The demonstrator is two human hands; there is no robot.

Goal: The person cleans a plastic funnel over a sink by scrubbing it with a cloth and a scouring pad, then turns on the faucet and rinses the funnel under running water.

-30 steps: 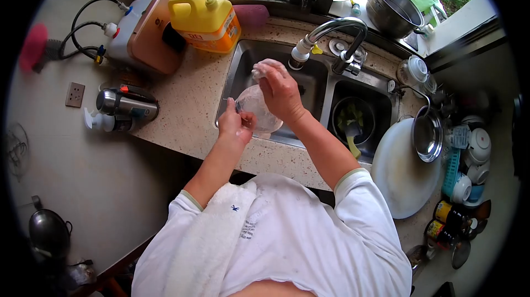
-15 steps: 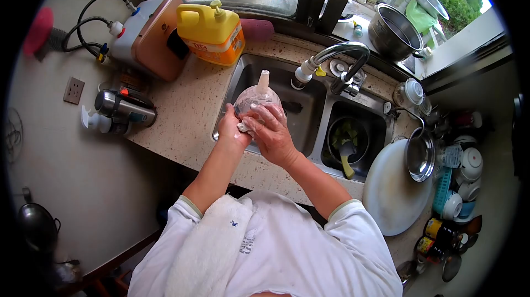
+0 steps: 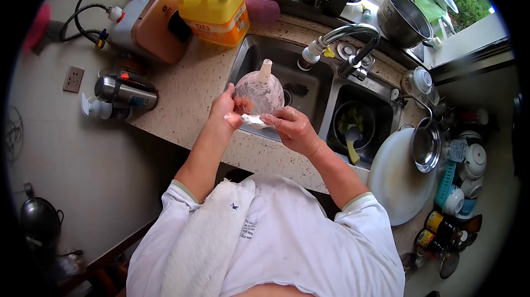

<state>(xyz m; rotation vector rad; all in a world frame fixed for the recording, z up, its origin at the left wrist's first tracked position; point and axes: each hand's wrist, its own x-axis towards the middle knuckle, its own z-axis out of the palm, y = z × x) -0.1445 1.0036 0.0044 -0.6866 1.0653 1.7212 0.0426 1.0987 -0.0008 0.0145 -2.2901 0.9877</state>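
A clear funnel (image 3: pixel 259 91), smeared with whitish residue, is over the near left part of the sink with its spout pointing up. My left hand (image 3: pixel 223 112) grips its left side near the rim, some fingers showing through the plastic. At the rim nearest me is a soft white lump (image 3: pixel 254 121); whether it is cloth or paste I cannot tell. The fingertips of my right hand (image 3: pixel 298 130) pinch the lump's right end, and a white smear shows on my left thumb.
Behind the funnel is the left sink basin (image 3: pixel 317 84), with a faucet (image 3: pixel 353 32) over it. The right basin holds a pot (image 3: pixel 369 131) with greens and a green-handled tool. A yellow jug (image 3: pixel 212 12), a round white board (image 3: pixel 395 186) and stacked bowls (image 3: pixel 475 162) stand around.
My right hand has come off the funnel's near side and moved right and down, with the white lump now showing between my hands. The view has shifted slightly.
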